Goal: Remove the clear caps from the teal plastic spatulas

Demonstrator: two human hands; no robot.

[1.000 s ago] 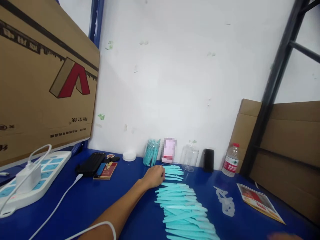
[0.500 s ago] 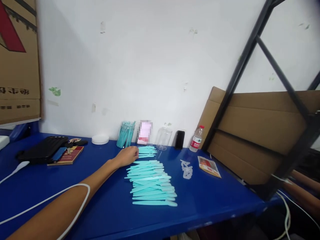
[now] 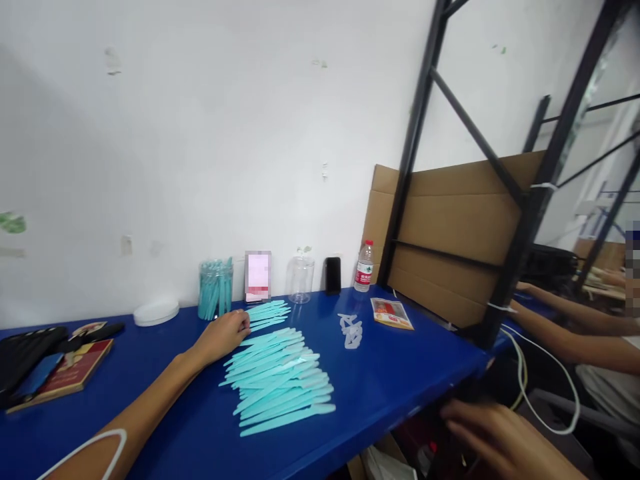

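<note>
My left hand (image 3: 223, 335) rests on the blue table (image 3: 185, 417) with its fingers curled, at the left ends of a small bunch of turquoise eyebrow razors (image 3: 269, 313). Whatever those fingers grip is hidden. Just in front of it lies a bigger spread pile of the same turquoise razors (image 3: 280, 380), their whitish covered ends pointing right. A clear jar filled with razors (image 3: 216, 290) stands behind the hand. Low on the right, my right hand (image 3: 493, 427) is off the table's front edge, its fingers smeared by motion.
Along the wall stand a lit phone (image 3: 258, 277), a clear empty jar (image 3: 301, 280), a black phone (image 3: 333, 275) and a water bottle (image 3: 365, 268). A white lid (image 3: 156, 312), loose clear plastic pieces (image 3: 351, 330) and a packet (image 3: 392, 313) lie around. Another person's arms (image 3: 570, 333) show right.
The view has swung to the right. My right hand has come into sight at the lower right. My left hand stays beside the small bunch of razors.
</note>
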